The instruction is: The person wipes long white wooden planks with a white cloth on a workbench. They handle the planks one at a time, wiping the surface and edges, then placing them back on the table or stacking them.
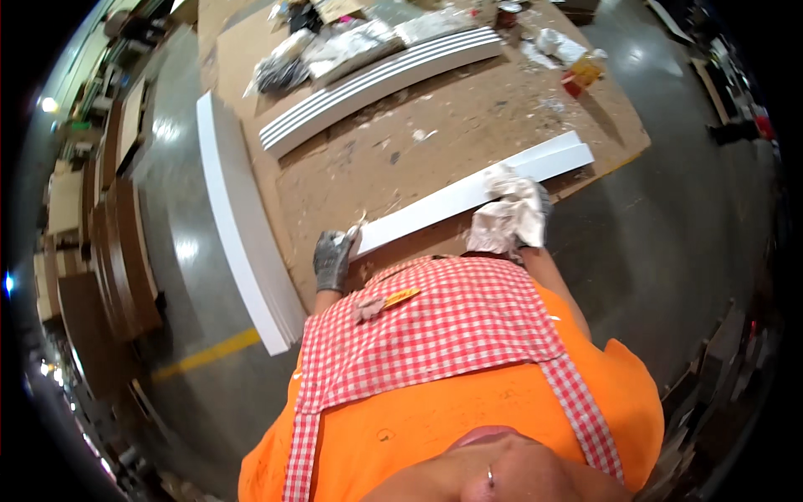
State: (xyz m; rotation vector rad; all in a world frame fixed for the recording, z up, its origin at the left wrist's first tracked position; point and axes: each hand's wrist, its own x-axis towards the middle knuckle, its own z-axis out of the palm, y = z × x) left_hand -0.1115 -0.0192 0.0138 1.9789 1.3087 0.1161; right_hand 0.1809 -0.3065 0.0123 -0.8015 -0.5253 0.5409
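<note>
Head view: gloved hands [335, 259] on white board [468, 197].

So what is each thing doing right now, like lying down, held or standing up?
Left hand: gloved, gripping the near end of the white board.
Right hand: gloved, pressing a white cloth on the board.
White board: lying flat on the workbench, held at both spots.
Grooved white panel: lying flat, untouched.
Long white plank: along the bench's left edge, untouched.
Red container: on the bench, cannot tell if open.
</note>
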